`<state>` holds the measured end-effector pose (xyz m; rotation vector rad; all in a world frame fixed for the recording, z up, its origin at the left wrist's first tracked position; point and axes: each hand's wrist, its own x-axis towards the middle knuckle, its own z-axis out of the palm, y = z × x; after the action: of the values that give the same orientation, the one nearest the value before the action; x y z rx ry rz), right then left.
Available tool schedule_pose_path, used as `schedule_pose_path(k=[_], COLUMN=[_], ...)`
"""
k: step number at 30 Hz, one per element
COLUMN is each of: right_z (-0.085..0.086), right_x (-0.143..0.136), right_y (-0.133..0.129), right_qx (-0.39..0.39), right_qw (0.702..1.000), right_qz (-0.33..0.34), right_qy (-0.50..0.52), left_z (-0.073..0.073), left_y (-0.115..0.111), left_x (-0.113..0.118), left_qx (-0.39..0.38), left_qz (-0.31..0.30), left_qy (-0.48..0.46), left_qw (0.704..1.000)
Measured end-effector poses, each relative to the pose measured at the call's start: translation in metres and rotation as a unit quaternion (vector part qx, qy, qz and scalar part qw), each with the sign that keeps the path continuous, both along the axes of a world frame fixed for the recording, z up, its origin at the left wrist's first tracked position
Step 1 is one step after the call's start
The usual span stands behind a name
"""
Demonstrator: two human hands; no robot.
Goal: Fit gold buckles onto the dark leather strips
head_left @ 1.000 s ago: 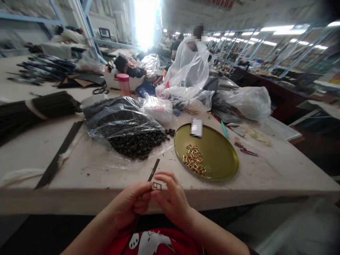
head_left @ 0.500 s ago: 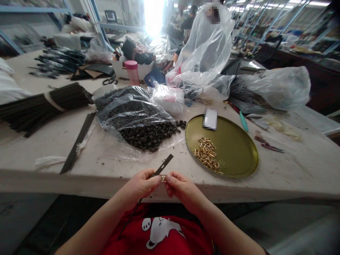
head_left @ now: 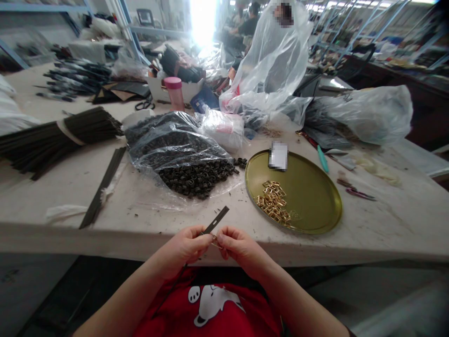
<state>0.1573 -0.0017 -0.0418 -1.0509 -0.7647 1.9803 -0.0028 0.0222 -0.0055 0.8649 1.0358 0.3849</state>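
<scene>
My left hand [head_left: 191, 243] is closed around a dark strap [head_left: 216, 220] with a slot near its end; the strap's tail hangs down over the red clothing. Between my two hands is a small gold buckle [head_left: 215, 239], partly covered by fingertips. My right hand [head_left: 235, 242] pinches that buckle from the right, its thumb and fingers touching it. Both hands meet at the table's front edge. To their right, a round gold tray [head_left: 312, 201] carries a pile of gold buckles [head_left: 273, 201]. Whether the strap passes through the held buckle is hidden.
Behind my hands lies a clear bag [head_left: 175, 135] spilling small dark loops [head_left: 196, 180]. At left are a bundle of dark straps [head_left: 70, 128] and a few loose straps [head_left: 103, 187]. A pink-lidded bottle [head_left: 174, 93], scissors [head_left: 144, 104] and a teal-handled tool [head_left: 322, 159] lie farther back.
The buckle between my fingers has turned and tilted, and sits slightly lower. My hands have otherwise hardly moved; the strap remains in my left hand.
</scene>
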Motion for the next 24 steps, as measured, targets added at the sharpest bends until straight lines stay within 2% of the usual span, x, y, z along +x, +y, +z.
schedule_pose_path(k=[4, 11, 18, 24], right_z=[0.006, 0.000, 0.003, -0.008], right_x=[0.000, -0.004, -0.006, -0.006], right_y=[-0.002, -0.003, -0.005, -0.009], right_qx=[0.016, 0.035, 0.062, 0.117], right_qw=[0.999, 0.997, 0.995, 0.987], right_qz=[0.027, -0.063, -0.070, -0.081], right_qy=[-0.032, -0.040, -0.034, -0.080], left_z=[-0.002, -0.003, -0.006, -0.008], left_y=[-0.001, -0.004, -0.005, -0.009], left_x=[0.002, 0.005, 0.006, 0.008], left_qx=[0.023, 0.103, 0.154, 0.234], left_qz=[-0.002, -0.006, -0.012, -0.029], left_qy=[0.030, 0.070, 0.109, 0.141], left_qw=[0.999, 0.992, 0.982, 0.962])
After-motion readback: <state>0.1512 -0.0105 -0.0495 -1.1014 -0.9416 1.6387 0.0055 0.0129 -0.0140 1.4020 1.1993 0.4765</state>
